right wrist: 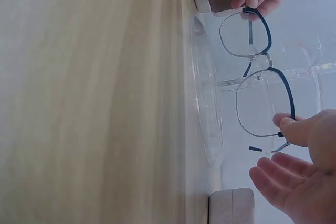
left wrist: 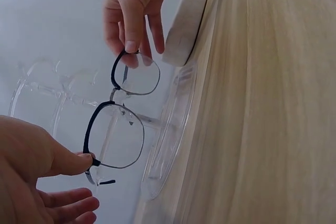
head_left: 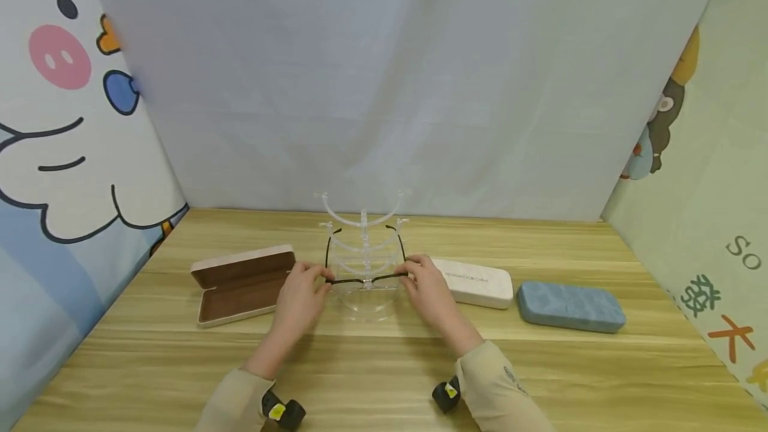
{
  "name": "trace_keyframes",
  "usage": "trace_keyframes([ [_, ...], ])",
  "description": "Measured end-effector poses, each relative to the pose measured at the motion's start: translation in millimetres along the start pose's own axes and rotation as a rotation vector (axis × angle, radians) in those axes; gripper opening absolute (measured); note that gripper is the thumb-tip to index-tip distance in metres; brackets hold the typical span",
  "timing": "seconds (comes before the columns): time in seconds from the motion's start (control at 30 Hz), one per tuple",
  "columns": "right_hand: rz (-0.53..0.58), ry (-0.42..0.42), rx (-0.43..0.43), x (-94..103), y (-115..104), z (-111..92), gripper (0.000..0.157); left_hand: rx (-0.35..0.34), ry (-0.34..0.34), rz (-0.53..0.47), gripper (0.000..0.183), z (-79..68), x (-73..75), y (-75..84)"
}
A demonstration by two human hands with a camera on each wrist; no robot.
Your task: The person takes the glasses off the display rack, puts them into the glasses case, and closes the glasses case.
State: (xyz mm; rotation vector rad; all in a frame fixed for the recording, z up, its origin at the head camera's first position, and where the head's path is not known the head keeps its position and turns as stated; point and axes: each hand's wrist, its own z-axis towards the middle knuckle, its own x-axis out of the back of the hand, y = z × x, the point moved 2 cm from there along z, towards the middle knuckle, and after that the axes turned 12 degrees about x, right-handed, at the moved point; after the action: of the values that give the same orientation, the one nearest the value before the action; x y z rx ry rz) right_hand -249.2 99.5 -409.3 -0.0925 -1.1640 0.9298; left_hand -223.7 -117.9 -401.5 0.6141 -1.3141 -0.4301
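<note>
A pair of eyeglasses (head_left: 389, 277) with black upper rims is held level at the front of a clear plastic glasses stand (head_left: 364, 245). My left hand (head_left: 301, 299) pinches one outer corner of the frame between thumb and fingers. At the opposite corner my right hand (head_left: 431, 292) pinches it likewise. The temples are unfolded and reach back along both sides of the stand. In the left wrist view, the lenses (left wrist: 116, 137) face the camera, with the stand's round base (left wrist: 170, 124) beside them. The right wrist view shows the lower three fingers of my right hand (right wrist: 302, 166) spread away from the frame.
An open glasses case (head_left: 240, 312) with brown lining lies left of the stand, partly behind my left hand. Right of it lie a closed white case (head_left: 480, 283) and a closed blue case (head_left: 570, 307). Behind the wooden table (head_left: 372, 365) hangs a pale cloth (head_left: 384, 85).
</note>
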Motion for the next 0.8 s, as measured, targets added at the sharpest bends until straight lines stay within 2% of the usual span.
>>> trace_keyframes([
  [0.17, 0.046, 0.025, -0.018, 4.1, -2.8, -2.0, 0.012, -0.004, -0.003, -0.051, 0.008, -0.8, 3.3, -0.6],
  [0.63, 0.167, 0.174, 0.015, 28.3, -16.0, -18.3, 0.016, -0.188, 0.084, -0.115, 0.009, -17.1, 24.8, 15.4],
  [0.8, 0.243, 0.197, 0.0, 31.4, -20.6, -23.9, 0.016, -0.184, 0.114, -0.143, 0.009, -26.1, 30.3, 19.3],
])
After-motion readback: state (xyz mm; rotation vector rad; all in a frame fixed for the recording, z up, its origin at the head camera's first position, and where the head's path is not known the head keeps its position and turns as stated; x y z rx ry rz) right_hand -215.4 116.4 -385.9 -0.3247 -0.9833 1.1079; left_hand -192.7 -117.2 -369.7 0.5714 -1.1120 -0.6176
